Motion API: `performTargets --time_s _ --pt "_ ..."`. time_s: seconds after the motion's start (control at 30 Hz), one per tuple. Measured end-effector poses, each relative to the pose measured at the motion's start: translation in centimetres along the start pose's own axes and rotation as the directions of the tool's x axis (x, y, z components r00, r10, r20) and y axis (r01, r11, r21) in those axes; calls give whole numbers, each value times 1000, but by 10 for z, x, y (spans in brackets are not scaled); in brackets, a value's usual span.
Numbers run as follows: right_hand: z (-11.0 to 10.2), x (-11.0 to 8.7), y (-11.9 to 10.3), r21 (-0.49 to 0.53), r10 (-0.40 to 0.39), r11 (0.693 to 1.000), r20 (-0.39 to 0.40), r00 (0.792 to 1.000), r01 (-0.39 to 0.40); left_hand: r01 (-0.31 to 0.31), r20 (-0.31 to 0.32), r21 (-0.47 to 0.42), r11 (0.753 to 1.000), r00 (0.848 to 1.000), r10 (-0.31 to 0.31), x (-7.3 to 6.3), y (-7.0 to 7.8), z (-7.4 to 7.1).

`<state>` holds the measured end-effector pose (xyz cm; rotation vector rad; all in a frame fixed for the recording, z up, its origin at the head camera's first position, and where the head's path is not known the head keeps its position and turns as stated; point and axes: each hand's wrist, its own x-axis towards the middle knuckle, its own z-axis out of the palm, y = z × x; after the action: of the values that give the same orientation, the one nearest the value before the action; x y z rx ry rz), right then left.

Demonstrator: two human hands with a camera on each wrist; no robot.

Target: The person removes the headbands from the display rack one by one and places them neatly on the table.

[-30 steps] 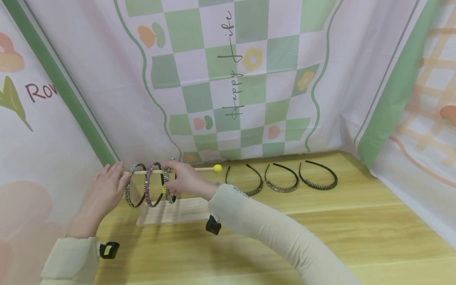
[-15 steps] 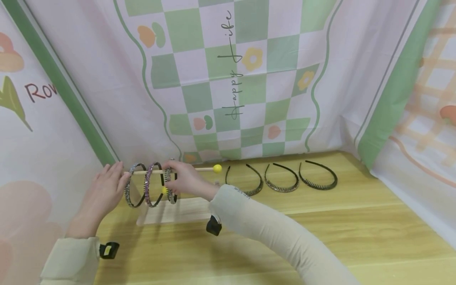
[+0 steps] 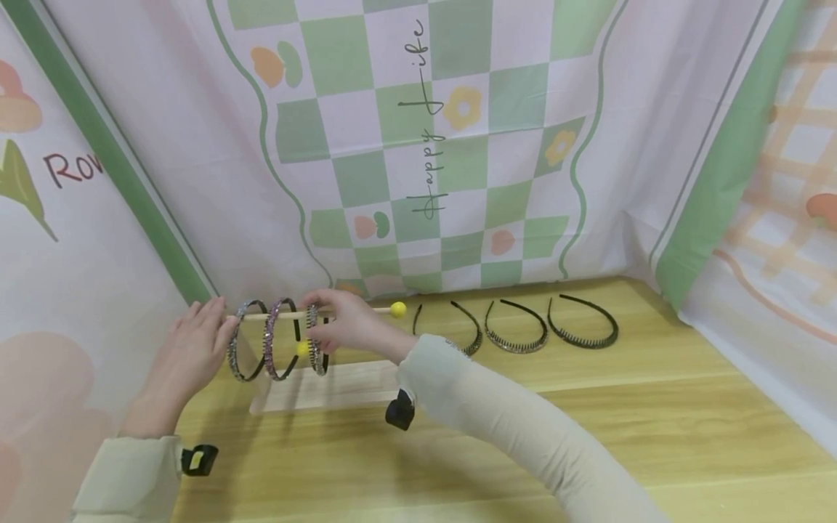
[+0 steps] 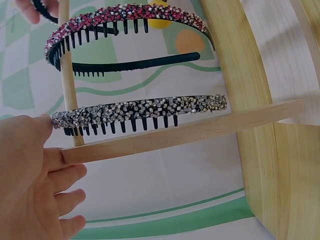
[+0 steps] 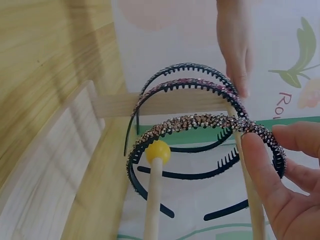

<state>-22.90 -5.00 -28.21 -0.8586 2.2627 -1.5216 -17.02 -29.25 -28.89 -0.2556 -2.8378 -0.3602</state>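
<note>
My right hand (image 3: 349,323) pinches a rhinestone-covered black headband (image 5: 192,121) between thumb and fingers, in the head and right wrist views. The headband hangs around the upper rod of a wooden stand (image 3: 353,385), which is tipped with a yellow ball (image 3: 397,310). Left of it on the rod hang a pink-and-silver headband (image 4: 125,16) and a silver headband (image 4: 145,109), the silver one closest to the stand's upright (image 4: 175,135). My left hand (image 3: 192,349) rests at the upright's top end, its fingers fairly straight and touching the wood.
Three toothed headbands lie on the wood-grain table to the right: one partly behind my sleeve (image 3: 474,341), a middle headband (image 3: 523,347) and a black headband (image 3: 588,343). A lower rod ends in another yellow ball (image 5: 158,152). Patterned curtains (image 3: 418,145) enclose the table.
My right hand has moved slightly to the right with its headband, widening the gap from the pink one. My left hand stays at the upright.
</note>
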Motion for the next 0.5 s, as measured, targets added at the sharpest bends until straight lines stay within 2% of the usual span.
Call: performTargets --time_s 0.5 --pt "-13 -10 -9 125 17 992 50 999 -24 6 3 0 1000 1000 -6 0 0 1"
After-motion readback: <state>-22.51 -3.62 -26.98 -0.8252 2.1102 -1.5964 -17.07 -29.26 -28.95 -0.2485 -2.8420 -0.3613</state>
